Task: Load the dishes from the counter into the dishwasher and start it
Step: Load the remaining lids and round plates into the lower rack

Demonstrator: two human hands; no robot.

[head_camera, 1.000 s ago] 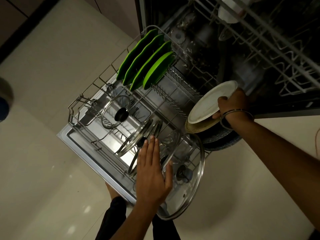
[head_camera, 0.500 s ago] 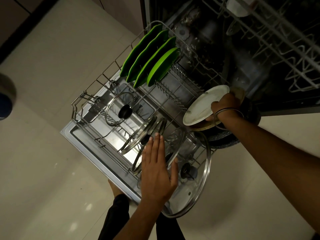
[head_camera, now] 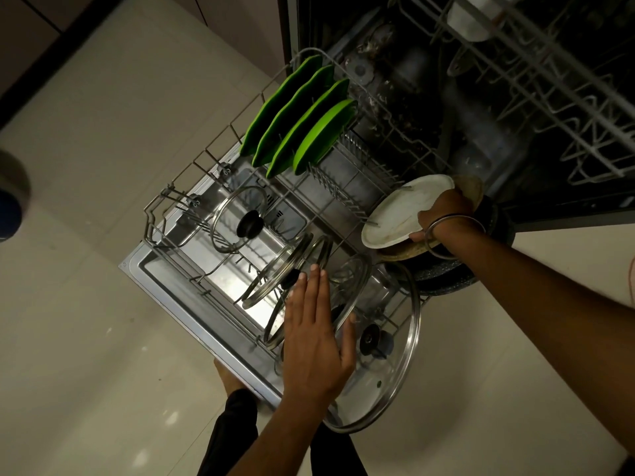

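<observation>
As the right hand (head_camera: 443, 214) grips the white plate (head_camera: 402, 214), it has dropped closer to the lower rack (head_camera: 220, 139) (slotting looks next); left hand (head_camera: 316, 341) stays flat, fingers together, over the glass lids (head_camera: 295, 269).

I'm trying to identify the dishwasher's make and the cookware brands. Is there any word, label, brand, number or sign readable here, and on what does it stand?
None: no text can be read in this view.
The inner door panel bears small dark marks, too small and blurred to read.
The green plates, glass lids and white plate show no lettering.
</observation>
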